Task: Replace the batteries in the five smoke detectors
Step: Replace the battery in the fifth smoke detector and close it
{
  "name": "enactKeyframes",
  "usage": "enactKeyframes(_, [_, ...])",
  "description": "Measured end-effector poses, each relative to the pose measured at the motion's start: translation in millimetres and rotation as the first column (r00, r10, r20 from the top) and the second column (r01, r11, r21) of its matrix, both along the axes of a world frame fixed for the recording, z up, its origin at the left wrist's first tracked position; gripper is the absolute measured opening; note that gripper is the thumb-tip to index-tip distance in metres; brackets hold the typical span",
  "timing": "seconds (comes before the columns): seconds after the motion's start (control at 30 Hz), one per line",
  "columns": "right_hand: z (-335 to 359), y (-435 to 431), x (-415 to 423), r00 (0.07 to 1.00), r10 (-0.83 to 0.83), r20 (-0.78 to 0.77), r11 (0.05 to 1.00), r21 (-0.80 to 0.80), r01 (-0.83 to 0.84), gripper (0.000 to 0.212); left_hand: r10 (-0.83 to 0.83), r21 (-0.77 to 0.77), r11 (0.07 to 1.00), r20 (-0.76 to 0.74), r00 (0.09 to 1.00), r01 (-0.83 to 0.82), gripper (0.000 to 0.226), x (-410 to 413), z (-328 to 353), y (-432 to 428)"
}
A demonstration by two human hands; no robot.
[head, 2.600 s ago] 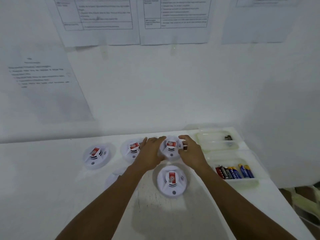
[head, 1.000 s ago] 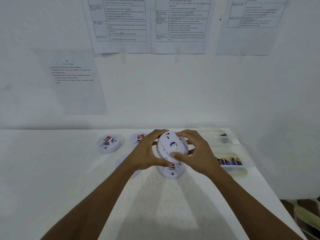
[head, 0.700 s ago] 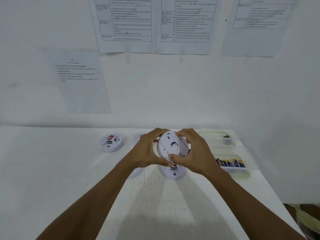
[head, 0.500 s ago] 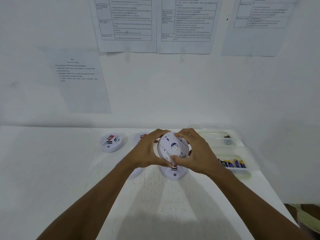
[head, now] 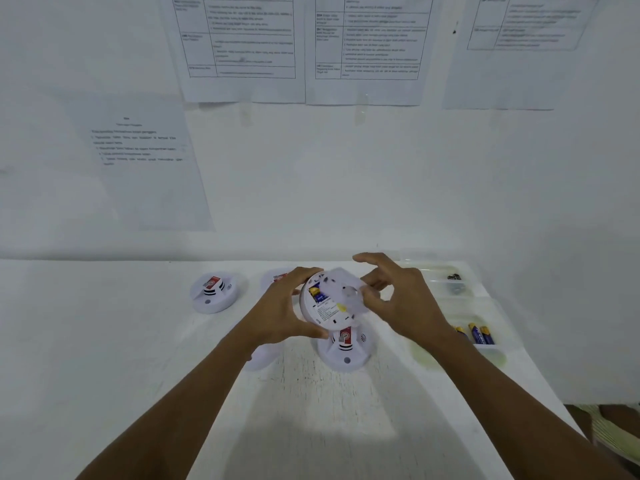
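Note:
My left hand (head: 280,317) grips a white round smoke detector (head: 320,306) above the table, its back turned toward me. A blue and yellow battery shows in its open compartment. My right hand (head: 398,299) pinches the detector's blurred white back cover (head: 348,292) at its right edge, partly off the body. Another detector (head: 346,351) with a red label lies face up just below. A third detector (head: 214,292) lies at the far left. Two more detectors (head: 278,277) (head: 259,360) are partly hidden behind my left hand and forearm.
A clear tray (head: 498,351) at the right holds blue and yellow batteries (head: 478,334). Behind it a second clear tray (head: 436,289) holds a few dark batteries (head: 453,277). Printed sheets hang on the white wall behind. The table's right edge runs close to the trays.
I lifted a detector from the back row and turned its back toward me. The cover, closed half a second ago, has now come away to the right in my right hand, exposing the battery.

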State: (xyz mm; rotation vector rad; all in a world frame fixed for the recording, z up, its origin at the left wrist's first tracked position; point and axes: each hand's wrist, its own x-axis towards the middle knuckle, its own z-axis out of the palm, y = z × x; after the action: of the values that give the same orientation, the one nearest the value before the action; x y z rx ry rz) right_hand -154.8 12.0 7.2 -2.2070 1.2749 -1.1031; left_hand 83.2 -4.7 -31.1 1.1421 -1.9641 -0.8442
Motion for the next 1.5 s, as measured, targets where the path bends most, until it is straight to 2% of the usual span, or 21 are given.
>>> enactKeyframes(0.1, [-7.2,-20.6,-11.4,0.999,-0.049,0.011,0.995,0.091,0.048,0.04,0.031,0.003,1.0,0.002,1.0,-0.031,0.089,10.2,-5.6,-5.0])
enactKeyframes(0.33, [-47.0,-88.5,-19.7,0.972,-0.087,-0.218,0.963,0.23,0.138,0.027,0.084,0.022,0.996,0.052,0.995,-0.085,0.091,31.1,-13.8,-21.1])
enactKeyframes(0.47, [-63.5,-114.1,-9.0,0.934,-0.089,-0.347,0.938,0.287,0.196,0.031,0.095,0.046,0.994,0.024,0.995,-0.096,0.092,34.6,-16.7,-28.9])
enactKeyframes(0.6, [-75.0,-124.2,-4.1,0.918,-0.07,-0.39,0.932,0.303,0.199,0.04,0.089,0.062,0.994,0.026,0.996,-0.091,0.092,33.4,-19.7,-36.9])
enactKeyframes(0.73, [-78.3,-120.0,-1.8,0.957,-0.072,-0.279,0.946,0.283,0.154,0.031,0.072,0.087,0.993,0.03,0.997,-0.075,0.092,30.2,-20.3,-44.4])
enactKeyframes(0.77, [-74.5,-117.3,1.4,0.976,-0.101,-0.195,0.948,0.28,0.154,0.025,0.061,0.09,0.994,0.031,0.998,-0.064,0.093,28.9,-19.9,-45.9])
enactKeyframes(0.83, [-58.2,-108.4,11.4,0.99,-0.134,0.054,0.912,0.398,0.102,0.017,0.032,0.092,0.995,0.032,0.999,-0.035,0.095,25.1,-18.0,-48.6])
enactKeyframes(0.9, [-41.4,-95.8,20.9,0.96,-0.092,0.264,0.842,0.536,-0.067,0.018,0.0,0.098,0.995,0.037,0.999,-0.004,0.096,20.5,-15.6,-51.3])
enactKeyframes(0.97, [-30.3,-82.7,24.8,0.94,-0.039,0.338,0.81,0.561,-0.168,0.023,-0.029,0.105,0.994,0.051,0.998,0.023,0.098,15.8,-12.8,-53.1])
enactKeyframes(1.1, [-20.7,-60.1,19.4,0.875,-0.166,0.455,0.824,0.552,-0.131,0.031,-0.044,0.111,0.993,0.046,0.998,0.038,0.096,9.3,-10.3,-51.1])
enactKeyframes(1.17, [-20.9,-49.1,15.5,0.843,-0.221,0.491,0.817,0.565,-0.115,0.032,-0.044,0.109,0.993,0.043,0.998,0.04,0.097,4.3,-8.4,-46.6])
enactKeyframes(1.33, [-17.6,-24.7,2.7,0.841,-0.262,0.474,0.809,0.582,-0.076,0.033,-0.077,0.104,0.992,0.041,0.996,0.072,0.102,-10.2,-1.6,-31.1])
enactKeyframes(1.43, [-13.4,-14.0,-2.3,0.875,-0.257,0.41,0.813,0.581,-0.034,0.03,-0.083,0.065,0.995,0.022,0.996,0.081,0.099,-17.5,2.5,-21.0])
enactKeyframes(1.5, [-10.4,-9.4,-3.0,0.905,-0.264,0.334,0.846,0.531,0.051,0.025,-0.075,0.022,0.997,0.007,0.997,0.074,0.094,-23.0,2.8,-16.0])
